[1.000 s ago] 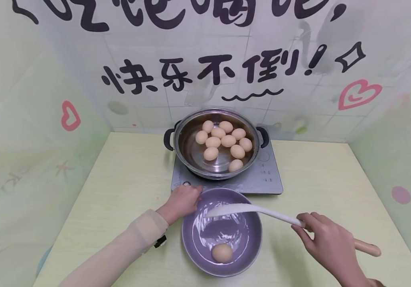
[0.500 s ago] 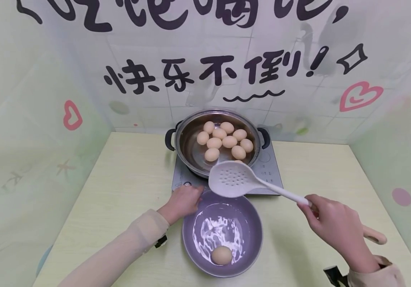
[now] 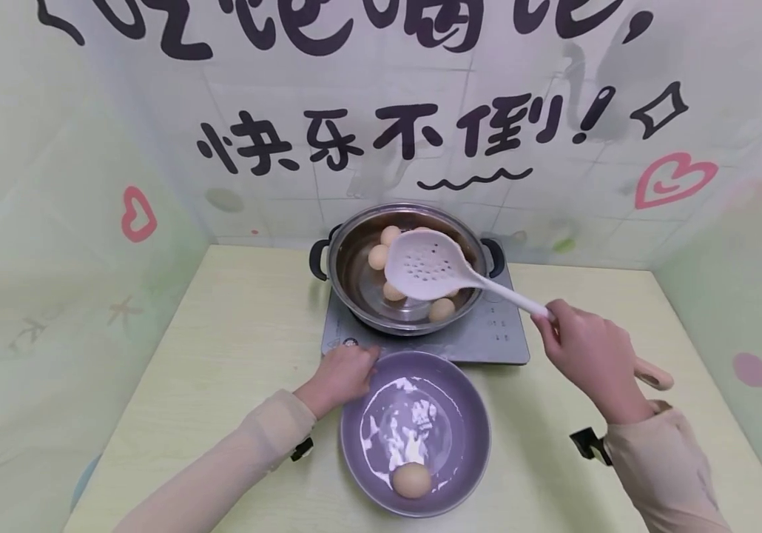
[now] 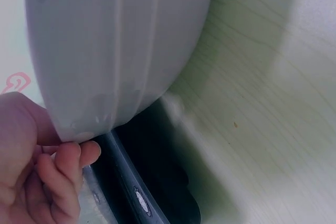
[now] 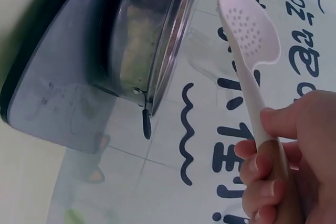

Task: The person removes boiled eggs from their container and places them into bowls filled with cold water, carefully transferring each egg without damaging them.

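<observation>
My right hand grips the wooden handle of a white slotted spoon, its perforated head over the steel pot. In the right wrist view the spoon's head appears empty and clear of the pot's rim. Several brown eggs lie in the pot, some hidden behind the spoon. My left hand pinches the far-left rim of a purple bowl between thumb and fingers, as the left wrist view shows at the bowl's edge. One egg sits in the bowl's near side.
The pot rests on a flat grey induction cooktop at the back of the pale wooden table. Black handles stick out from the pot's sides. A printed wall sheet closes off the back, with similar sheets at both sides.
The slotted spoon has risen from above the bowl and moved away from me to over the pot. My left hand and the bowl with its egg have stayed put.
</observation>
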A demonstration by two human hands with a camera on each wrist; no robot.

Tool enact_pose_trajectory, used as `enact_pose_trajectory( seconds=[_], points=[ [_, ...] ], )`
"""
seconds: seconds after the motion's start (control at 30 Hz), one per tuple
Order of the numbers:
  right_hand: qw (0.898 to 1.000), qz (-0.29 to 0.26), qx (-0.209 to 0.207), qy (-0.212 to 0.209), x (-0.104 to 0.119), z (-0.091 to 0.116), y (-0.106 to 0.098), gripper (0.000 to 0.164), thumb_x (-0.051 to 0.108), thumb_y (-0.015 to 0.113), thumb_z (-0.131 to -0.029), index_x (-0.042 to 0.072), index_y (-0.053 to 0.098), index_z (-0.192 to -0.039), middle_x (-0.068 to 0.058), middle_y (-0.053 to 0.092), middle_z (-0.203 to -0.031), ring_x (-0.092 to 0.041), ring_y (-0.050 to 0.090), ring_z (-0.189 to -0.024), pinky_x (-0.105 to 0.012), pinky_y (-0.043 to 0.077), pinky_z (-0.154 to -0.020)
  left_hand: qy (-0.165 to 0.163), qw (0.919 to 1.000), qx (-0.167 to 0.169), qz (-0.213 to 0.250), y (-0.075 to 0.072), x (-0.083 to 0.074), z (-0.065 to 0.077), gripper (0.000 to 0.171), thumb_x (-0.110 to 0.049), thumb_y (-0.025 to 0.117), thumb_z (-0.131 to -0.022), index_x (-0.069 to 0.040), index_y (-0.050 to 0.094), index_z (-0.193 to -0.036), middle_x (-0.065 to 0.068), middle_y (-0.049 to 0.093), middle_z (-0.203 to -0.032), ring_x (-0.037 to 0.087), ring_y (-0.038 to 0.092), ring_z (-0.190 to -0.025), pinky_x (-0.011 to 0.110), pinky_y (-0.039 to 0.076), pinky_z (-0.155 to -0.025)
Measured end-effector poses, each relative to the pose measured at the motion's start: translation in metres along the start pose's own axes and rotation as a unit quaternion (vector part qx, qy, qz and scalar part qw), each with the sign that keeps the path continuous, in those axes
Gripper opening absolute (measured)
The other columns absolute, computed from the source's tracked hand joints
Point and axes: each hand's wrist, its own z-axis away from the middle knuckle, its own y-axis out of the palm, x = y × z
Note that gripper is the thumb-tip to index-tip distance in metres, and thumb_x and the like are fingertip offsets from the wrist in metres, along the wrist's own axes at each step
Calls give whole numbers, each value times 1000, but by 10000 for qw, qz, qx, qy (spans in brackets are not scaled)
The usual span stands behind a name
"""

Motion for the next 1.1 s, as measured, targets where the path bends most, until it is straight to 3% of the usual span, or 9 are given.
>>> enact_pose_trajectory(
  seconds=[0.23, 0.43, 0.67, 1.1],
  points=[
    [9972, 83, -738, -23, 4, -19, 27, 18, 18, 62, -81, 5, 53, -73, -4, 43, -52, -18, 30, -34, -32, 20, -32, 18, 9999, -87, -49, 1, 1, 0, 13, -14, 69, -76, -7, 58, -79, 3, 57, -60, 19, 52, -51, 30, 41, -44],
    [9940, 95, -1087, 81, 9, -28, 41, 17, 16, 65, -80, 2, 56, -76, -9, 49, -56, -23, 38, -38, -34, 23, -32, 49, 9999, -108, -35, 2, 2, -1, 13, -13, 69, -75, -7, 57, -78, 2, 57, -59, 19, 51, -50, 30, 41, -44],
    [9926, 194, -1202, -35, 11, -32, 54, 19, 16, 67, -79, 2, 55, -76, -11, 49, -59, -27, 42, -42, -36, 27, -33, 26, 9999, -91, -57, 3, 2, -1, 14, -14, 69, -76, -8, 56, -77, 2, 57, -59, 20, 51, -50, 30, 40, -43],
    [9941, 252, -1010, -296, 20, -24, 62, 23, 17, 68, -78, 3, 52, -72, -9, 42, -54, -24, 36, -37, -36, 25, -31, -17, 10000, -68, 4, 2, 1, -1, 14, -13, 68, -76, -8, 55, -77, 3, 57, -60, 21, 52, -51, 31, 41, -43]
  ],
)
